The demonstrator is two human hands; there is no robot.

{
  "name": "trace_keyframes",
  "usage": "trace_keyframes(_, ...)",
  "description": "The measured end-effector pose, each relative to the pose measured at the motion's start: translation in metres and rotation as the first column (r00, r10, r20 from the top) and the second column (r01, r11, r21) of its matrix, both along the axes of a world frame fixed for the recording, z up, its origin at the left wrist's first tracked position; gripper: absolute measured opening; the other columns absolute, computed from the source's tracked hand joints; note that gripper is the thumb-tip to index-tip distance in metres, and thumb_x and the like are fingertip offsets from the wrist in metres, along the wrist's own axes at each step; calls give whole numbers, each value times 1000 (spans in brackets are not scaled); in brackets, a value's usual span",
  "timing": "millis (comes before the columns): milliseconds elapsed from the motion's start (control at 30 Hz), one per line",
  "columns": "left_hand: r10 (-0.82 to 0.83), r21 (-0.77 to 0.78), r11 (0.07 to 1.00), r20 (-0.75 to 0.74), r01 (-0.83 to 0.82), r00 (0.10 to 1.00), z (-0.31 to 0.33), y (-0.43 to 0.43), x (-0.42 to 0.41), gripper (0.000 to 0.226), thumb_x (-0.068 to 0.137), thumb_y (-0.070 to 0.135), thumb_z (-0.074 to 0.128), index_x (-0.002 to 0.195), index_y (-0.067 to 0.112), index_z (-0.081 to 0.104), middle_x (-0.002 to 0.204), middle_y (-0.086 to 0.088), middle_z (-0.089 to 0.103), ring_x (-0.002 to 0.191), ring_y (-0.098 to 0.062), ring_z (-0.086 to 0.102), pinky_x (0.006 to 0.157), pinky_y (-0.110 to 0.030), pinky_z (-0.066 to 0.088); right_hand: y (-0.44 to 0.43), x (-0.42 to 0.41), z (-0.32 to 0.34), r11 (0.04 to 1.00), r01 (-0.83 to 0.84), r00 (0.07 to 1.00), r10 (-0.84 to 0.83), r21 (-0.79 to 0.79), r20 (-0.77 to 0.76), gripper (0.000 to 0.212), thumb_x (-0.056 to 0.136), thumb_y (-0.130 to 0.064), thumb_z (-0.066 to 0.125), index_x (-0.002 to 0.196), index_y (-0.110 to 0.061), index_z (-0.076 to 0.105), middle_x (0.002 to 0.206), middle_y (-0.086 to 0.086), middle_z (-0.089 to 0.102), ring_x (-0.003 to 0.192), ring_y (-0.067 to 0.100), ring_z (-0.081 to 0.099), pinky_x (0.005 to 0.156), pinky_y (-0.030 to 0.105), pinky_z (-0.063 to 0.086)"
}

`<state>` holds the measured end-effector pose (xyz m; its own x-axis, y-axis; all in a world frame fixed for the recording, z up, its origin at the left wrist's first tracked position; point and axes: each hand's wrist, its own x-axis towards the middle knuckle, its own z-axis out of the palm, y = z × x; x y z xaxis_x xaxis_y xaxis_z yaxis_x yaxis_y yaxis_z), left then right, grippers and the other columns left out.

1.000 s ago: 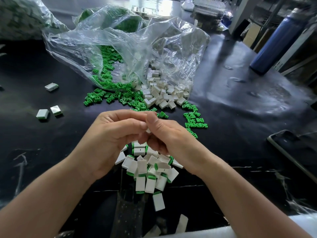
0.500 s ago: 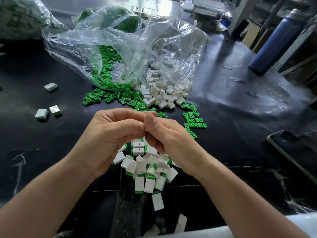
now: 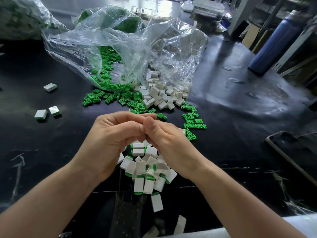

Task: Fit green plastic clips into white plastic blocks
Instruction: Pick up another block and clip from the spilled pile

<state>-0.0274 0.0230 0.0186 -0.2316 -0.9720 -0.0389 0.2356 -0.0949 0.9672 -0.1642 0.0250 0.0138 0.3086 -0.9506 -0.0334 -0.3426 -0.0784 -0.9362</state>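
My left hand (image 3: 109,136) and my right hand (image 3: 164,140) are pressed together above the black table, fingertips pinched on a small white piece that is almost wholly hidden between them. Whether a green clip is there too I cannot tell. Below the hands lies a heap of white blocks with green clips fitted (image 3: 147,170). Farther back, loose green clips (image 3: 109,97) and plain white blocks (image 3: 163,95) spill from clear plastic bags (image 3: 120,48). More green clips (image 3: 193,122) lie to the right.
Three fitted blocks (image 3: 46,112) lie apart at the left. A blue bottle (image 3: 272,45) stands at the back right. A dark phone-like slab (image 3: 295,152) sits at the right edge. The black table (image 3: 240,93) is shiny and wet-looking on the right.
Both hands stay pinched together in the same spot; the fingers shifted only slightly. The piles have not moved.
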Motion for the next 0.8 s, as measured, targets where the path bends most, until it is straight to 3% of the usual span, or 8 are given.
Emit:
trace_keyframes(100, 5, 2, 1000, -9, -5, 1000, -2, 1, 0, 20, 47, 10, 67, 66, 9, 74, 94, -10, 73, 82, -23, 66, 81, -33, 54, 1, 2, 0, 1000, 8, 1000, -8, 6, -28, 63, 86, -53, 27, 113, -10, 64, 83, -13, 57, 75, -2, 48, 76, 27, 39)
trace_keyframes(233, 12, -2, 1000, -41, -12, 999, -2, 3, -1, 21, 47, 20, 67, 65, 11, 74, 94, -10, 73, 81, -21, 67, 78, -30, 55, 1, 2, 0, 1000, 29, 999, -29, 4, -43, 51, 93, -46, 29, 110, -12, 64, 80, -17, 51, 72, -1, 44, 76, 26, 34)
trace_keyframes(333, 16, 5, 1000, -38, -16, 999, -2, 3, -3, 15, 51, 6, 65, 63, 10, 74, 93, -9, 73, 81, -22, 66, 75, -28, 55, 2, 3, 0, 999, 32, 998, -31, 7, -52, 50, 95, -44, 29, 115, -11, 63, 92, -8, 55, 80, 3, 45, 82, 32, 39)
trace_keyframes(500, 36, 25, 999, -58, -34, 998, -2, 4, -5, 17, 61, 5, 56, 62, 7, 73, 92, -12, 73, 81, -29, 61, 71, -27, 55, 3, 5, 0, 999, 49, 996, -49, 0, -71, 48, 97, -42, 30, 110, -12, 64, 83, -12, 52, 80, 5, 45, 84, 36, 41)
trace_keyframes(633, 50, 28, 998, -58, -48, 997, -2, 4, -7, 17, 59, 4, 56, 59, 8, 72, 91, -11, 73, 78, -27, 61, 69, -26, 55, 4, 6, -1, 999, 53, 996, -53, -6, -74, 45, 98, -40, 30, 109, -12, 64, 89, -8, 58, 85, 9, 49, 87, 39, 42)
trace_keyframes(800, 63, 25, 998, -63, -62, 996, -3, 5, -7, 16, 61, 6, 58, 64, 8, 73, 91, -13, 73, 78, -23, 66, 73, -28, 56, 3, 5, -4, 998, 66, 998, -66, 13, 20, 41, 98, -40, 32, 96, -18, 67, 60, -25, 50, 64, -5, 47, 67, 20, 32)
